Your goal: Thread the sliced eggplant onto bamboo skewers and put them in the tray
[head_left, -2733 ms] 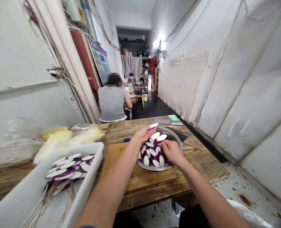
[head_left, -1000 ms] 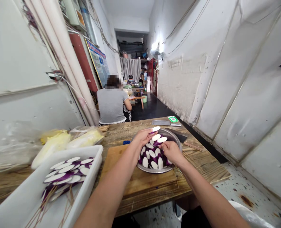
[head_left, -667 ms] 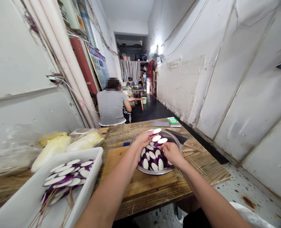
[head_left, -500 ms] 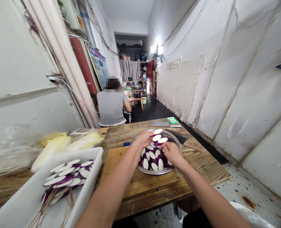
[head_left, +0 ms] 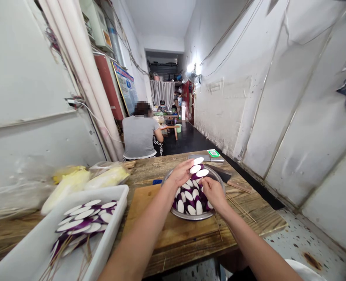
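Observation:
My left hand (head_left: 181, 173) is closed on the upper slices of a short row of purple-skinned eggplant slices (head_left: 195, 169), held above a metal bowl (head_left: 187, 217). Just below the row, my right hand (head_left: 213, 191) pinches what looks like the end of a bamboo skewer, mostly hidden by the fingers and the slices. Under both hands, the bowl is full of loose eggplant slices (head_left: 191, 210) with white cut faces. In a white tray (head_left: 122, 207) to the left lie skewered eggplant slices (head_left: 82, 212), their bare sticks (head_left: 58, 253) pointing toward me.
The bowl rests partly on a wooden cutting board (head_left: 143, 203). Loose skewers (head_left: 240, 207) and a cleaver (head_left: 220, 173) lie to its right, another knife (head_left: 204, 158) behind. Bagged yellowish food (head_left: 70, 185) sits behind the tray. A person in grey (head_left: 140, 136) sits beyond the table.
The whole view has shifted slightly, with things lower and a little to the right. Both hands keep nearly the same hold on the row of slices over the bowl.

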`<action>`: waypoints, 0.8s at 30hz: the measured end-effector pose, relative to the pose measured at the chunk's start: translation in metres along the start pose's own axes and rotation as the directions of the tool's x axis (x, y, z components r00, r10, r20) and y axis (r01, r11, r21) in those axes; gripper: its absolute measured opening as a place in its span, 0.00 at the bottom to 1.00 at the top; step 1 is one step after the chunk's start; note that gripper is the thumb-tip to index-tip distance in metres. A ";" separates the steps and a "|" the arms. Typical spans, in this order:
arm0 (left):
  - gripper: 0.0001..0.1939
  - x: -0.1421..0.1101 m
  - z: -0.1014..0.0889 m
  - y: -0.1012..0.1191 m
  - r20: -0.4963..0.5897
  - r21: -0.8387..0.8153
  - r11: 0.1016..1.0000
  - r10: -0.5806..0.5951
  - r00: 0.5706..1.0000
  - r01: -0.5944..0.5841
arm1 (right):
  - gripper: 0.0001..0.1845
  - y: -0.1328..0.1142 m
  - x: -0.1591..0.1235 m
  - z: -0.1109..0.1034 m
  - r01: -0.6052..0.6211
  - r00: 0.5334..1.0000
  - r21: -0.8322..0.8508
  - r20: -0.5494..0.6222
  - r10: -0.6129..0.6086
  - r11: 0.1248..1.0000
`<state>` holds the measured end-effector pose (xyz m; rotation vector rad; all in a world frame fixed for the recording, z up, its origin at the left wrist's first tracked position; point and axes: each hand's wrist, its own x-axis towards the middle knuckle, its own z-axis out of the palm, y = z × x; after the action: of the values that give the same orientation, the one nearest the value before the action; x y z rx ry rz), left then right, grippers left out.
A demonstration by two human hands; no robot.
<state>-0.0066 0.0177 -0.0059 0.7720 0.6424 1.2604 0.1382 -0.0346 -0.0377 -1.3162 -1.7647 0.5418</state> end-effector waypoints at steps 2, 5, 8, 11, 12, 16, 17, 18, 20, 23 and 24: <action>0.15 -0.001 0.002 0.000 -0.022 -0.034 0.999 0.030 0.999 -0.031 | 0.19 0.001 -0.001 -0.001 -0.004 1.000 0.038 0.001 0.004 0.999; 0.12 -0.002 0.004 -0.001 0.065 -0.066 0.993 -0.097 0.993 0.102 | 0.20 0.001 0.002 -0.002 0.021 0.997 0.102 -0.077 -0.013 0.995; 0.13 -0.003 0.003 -0.002 0.175 -0.052 0.952 -0.289 0.941 0.302 | 0.20 -0.003 0.012 0.002 0.035 0.986 0.157 -0.166 -0.009 0.987; 0.12 0.000 0.000 -0.004 0.112 -0.036 0.955 -0.290 0.951 0.295 | 0.19 -0.007 0.023 0.013 0.014 0.992 0.227 -0.127 0.016 0.974; 0.10 0.001 -0.001 -0.005 0.076 -0.031 0.965 -0.258 0.963 0.261 | 0.18 -0.008 0.025 0.016 -0.005 0.995 0.256 -0.093 0.030 0.967; 0.07 0.005 -0.002 -0.008 -0.066 -0.040 0.986 -0.163 0.984 0.160 | 0.18 -0.006 0.024 0.025 -0.106 0.994 0.335 0.046 0.096 0.936; 0.08 0.005 -0.002 -0.008 -0.097 -0.050 0.986 -0.166 0.981 0.162 | 0.17 -0.005 0.022 0.025 -0.104 0.994 0.323 0.050 0.093 0.941; 0.09 0.006 -0.001 -0.009 -0.124 -0.062 0.984 -0.173 0.977 0.166 | 0.16 -0.004 0.021 0.025 -0.083 0.997 0.295 0.034 0.076 0.952; 0.11 0.006 0.000 -0.008 -0.156 -0.078 0.981 -0.187 0.970 0.177 | 0.14 -0.004 0.020 0.024 -0.003 1.000 0.208 -0.029 0.010 0.978; 0.12 0.005 0.002 -0.007 -0.158 -0.085 0.978 -0.200 0.967 0.188 | 0.14 -0.005 0.021 0.022 0.073 0.994 0.112 -0.085 -0.064 0.991; 0.11 0.004 0.002 -0.007 -0.156 -0.085 0.977 -0.209 0.965 0.198 | 0.14 -0.005 0.021 0.022 0.075 0.994 0.100 -0.087 -0.066 0.992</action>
<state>-0.0001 0.0207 -0.0102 0.5338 0.7870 1.1577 0.1157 -0.0142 -0.0380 -1.1845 -1.6859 0.5238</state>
